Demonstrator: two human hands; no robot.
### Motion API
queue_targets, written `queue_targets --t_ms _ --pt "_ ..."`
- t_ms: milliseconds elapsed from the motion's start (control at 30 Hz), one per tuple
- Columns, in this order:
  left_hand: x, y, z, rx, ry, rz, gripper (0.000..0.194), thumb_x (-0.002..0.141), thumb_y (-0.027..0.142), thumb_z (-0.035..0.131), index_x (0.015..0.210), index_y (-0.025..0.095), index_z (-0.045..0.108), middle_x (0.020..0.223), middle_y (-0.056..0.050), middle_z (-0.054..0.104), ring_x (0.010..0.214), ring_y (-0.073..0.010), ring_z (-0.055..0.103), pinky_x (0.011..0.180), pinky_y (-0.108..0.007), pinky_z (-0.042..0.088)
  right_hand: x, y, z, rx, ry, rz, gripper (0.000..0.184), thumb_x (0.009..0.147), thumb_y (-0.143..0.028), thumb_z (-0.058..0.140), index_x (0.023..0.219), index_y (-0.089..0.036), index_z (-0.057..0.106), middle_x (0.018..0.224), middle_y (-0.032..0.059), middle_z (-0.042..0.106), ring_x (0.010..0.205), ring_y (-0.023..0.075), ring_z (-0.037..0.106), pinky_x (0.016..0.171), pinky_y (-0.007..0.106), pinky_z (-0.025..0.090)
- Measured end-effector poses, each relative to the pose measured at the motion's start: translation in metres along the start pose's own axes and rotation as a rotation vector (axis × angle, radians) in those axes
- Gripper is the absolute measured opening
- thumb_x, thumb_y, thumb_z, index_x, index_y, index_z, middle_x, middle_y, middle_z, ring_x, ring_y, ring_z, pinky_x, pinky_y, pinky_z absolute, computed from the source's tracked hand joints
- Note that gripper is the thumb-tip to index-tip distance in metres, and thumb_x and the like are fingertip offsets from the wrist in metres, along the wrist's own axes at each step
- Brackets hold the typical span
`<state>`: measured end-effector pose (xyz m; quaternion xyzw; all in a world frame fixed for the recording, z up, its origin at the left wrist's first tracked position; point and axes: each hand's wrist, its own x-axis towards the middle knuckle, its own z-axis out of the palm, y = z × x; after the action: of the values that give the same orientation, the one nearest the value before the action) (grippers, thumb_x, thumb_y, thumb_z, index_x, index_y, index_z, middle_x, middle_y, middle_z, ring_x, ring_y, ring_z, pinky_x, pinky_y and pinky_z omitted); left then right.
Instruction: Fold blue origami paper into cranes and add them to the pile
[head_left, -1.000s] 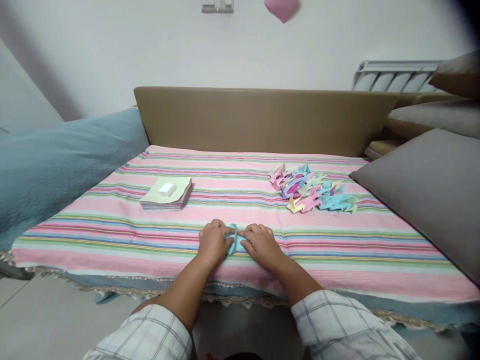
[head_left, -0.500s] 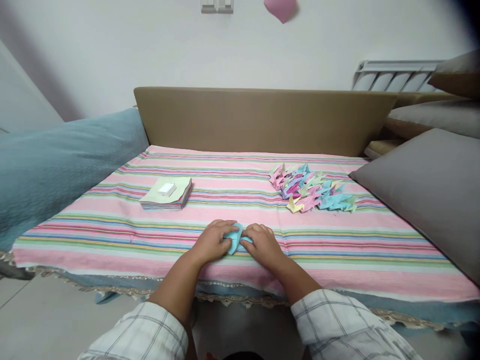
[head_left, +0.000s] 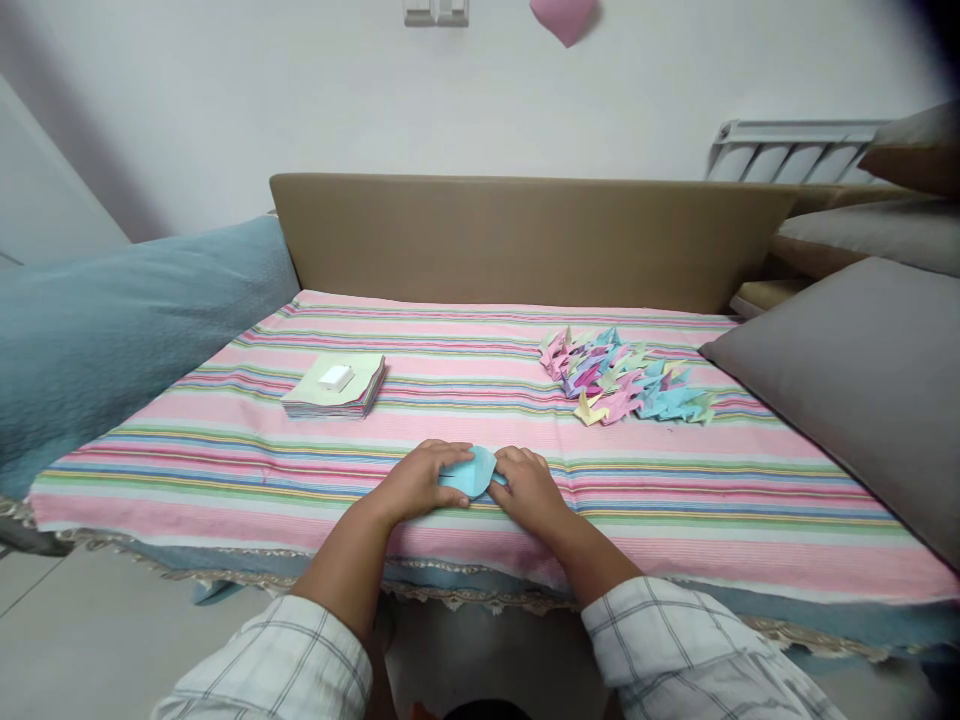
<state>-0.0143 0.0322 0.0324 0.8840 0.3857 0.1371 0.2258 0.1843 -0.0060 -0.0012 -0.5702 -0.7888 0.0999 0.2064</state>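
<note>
Pinching light-blue folded paper (head_left: 475, 474) | left hand (head_left: 418, 484) holding one side, right hand (head_left: 526, 487) gripping the opposite edge | presumably to steady it

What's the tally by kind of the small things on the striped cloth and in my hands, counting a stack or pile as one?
Blue paper: 1
Paper stack: 1
White block, on the stack: 1
Pile of folded paper pieces, too jumbled to count singly: 1
Total: 4

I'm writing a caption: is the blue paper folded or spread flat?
Partly folded: the blue paper shows a curved flap between left hand and right hand.
</note>
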Motion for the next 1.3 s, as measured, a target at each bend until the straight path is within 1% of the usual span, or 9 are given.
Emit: queue_targets --t_ms 233,367,500,567,667,867,1067,1167,1300 --pt "0.003 0.003 0.004 -0.067 0.031 -0.037 0.052 0.063 0.031 0.074 0.112 0.022 0.062 0.122 -0.006 0.060 0.112 -0.0210 0.054 0.100 -0.032 0.037 0.001 -0.001 0.000 0.018 0.008 0.033 0.022 0.080 -0.024 0.053 0.100 -0.019 0.060 0.101 0.0073 0.061 0.095 0.0216 0.051 0.083 0.034 0.035" --pt "0.004 0.003 0.008 -0.105 0.051 -0.072 0.045 0.063 0.031 0.073 0.108 0.025 0.065 0.120 -0.002 0.062 0.111 -0.0201 0.055 0.100 -0.032 0.038 0.001 0.005 -0.009 0.171 -0.028 -0.043 0.023 0.081 -0.021 0.051 0.102 -0.020 0.060 0.102 0.0062 0.063 0.097 0.0196 0.054 0.086 0.033 0.038" --pt "0.005 0.005 0.009 -0.106 0.070 -0.087 0.042 0.064 0.030 0.071 0.105 0.025 0.066 0.119 -0.001 0.062 0.110 -0.0196 0.056 0.099 -0.031 0.038 -0.004 0.014 -0.021 0.414 -0.019 0.000 0.057 0.074 -0.014 0.052 0.129 -0.021 0.038 0.116 0.0079 0.056 0.094 0.0160 0.057 0.081 0.030 0.045" --pt "0.006 0.007 0.009 -0.091 0.071 -0.096 0.040 0.065 0.030 0.071 0.105 0.026 0.066 0.119 -0.001 0.062 0.110 -0.0195 0.056 0.099 -0.031 0.038 -0.006 0.017 -0.026 0.441 0.002 -0.086 0.066 0.070 -0.012 0.053 0.133 -0.023 0.035 0.127 0.0092 0.046 0.106 0.0175 0.052 0.089 0.033 0.044" --pt "0.007 0.007 0.010 -0.061 0.068 -0.077 0.038 0.066 0.030 0.070 0.103 0.027 0.066 0.117 -0.001 0.063 0.110 -0.0194 0.056 0.100 -0.032 0.036 -0.009 0.018 -0.030 0.414 -0.021 -0.214 0.054 0.070 -0.012 0.056 0.122 -0.024 0.050 0.133 0.0090 0.038 0.123 0.0207 0.040 0.100 0.036 0.036" --pt "0.008 0.006 0.011 0.026 0.076 -0.001 0.024 0.068 0.031 0.069 0.092 0.026 0.068 0.112 -0.001 0.066 0.107 -0.0192 0.057 0.097 -0.033 0.035 -0.007 0.016 -0.025 0.304 -0.062 -0.181 0.017 0.077 -0.030 0.063 0.092 -0.024 0.070 0.132 0.0090 0.043 0.123 0.0232 0.039 0.101 0.039 0.034" --pt "0.005 0.011 0.008 0.070 0.051 -0.020 0.015 0.072 0.034 0.066 0.085 0.026 0.070 0.116 -0.003 0.063 0.109 -0.0208 0.055 0.099 -0.037 0.033 -0.003 0.014 -0.017 0.236 -0.048 -0.118 0.016 0.082 -0.029 0.057 0.083 -0.021 0.070 0.125 0.0101 0.051 0.118 0.0233 0.044 0.098 0.041 0.036" --pt "0.004 0.010 0.010 0.064 0.053 -0.028 0.025 0.062 0.040 0.075 0.081 0.024 0.070 0.129 -0.005 0.053 0.118 -0.0253 0.047 0.099 -0.039 0.034 -0.003 0.012 -0.016 0.226 -0.046 -0.112 0.016 0.082 -0.028 0.056 0.081 -0.020 0.070 0.124 0.0105 0.052 0.117 0.0235 0.045 0.097 0.041 0.037" --pt "0.004 0.009 0.012 0.070 0.049 -0.042 0.025 0.055 0.033 0.080 0.077 0.024 0.071 0.132 -0.005 0.049 0.120 -0.0276 0.043 0.100 -0.040 0.034 -0.004 0.014 -0.017 0.291 -0.042 -0.137 0.013 0.080 -0.029 0.059 0.083 -0.022 0.069 0.124 0.0095 0.051 0.117 0.0223 0.045 0.098 0.039 0.036"
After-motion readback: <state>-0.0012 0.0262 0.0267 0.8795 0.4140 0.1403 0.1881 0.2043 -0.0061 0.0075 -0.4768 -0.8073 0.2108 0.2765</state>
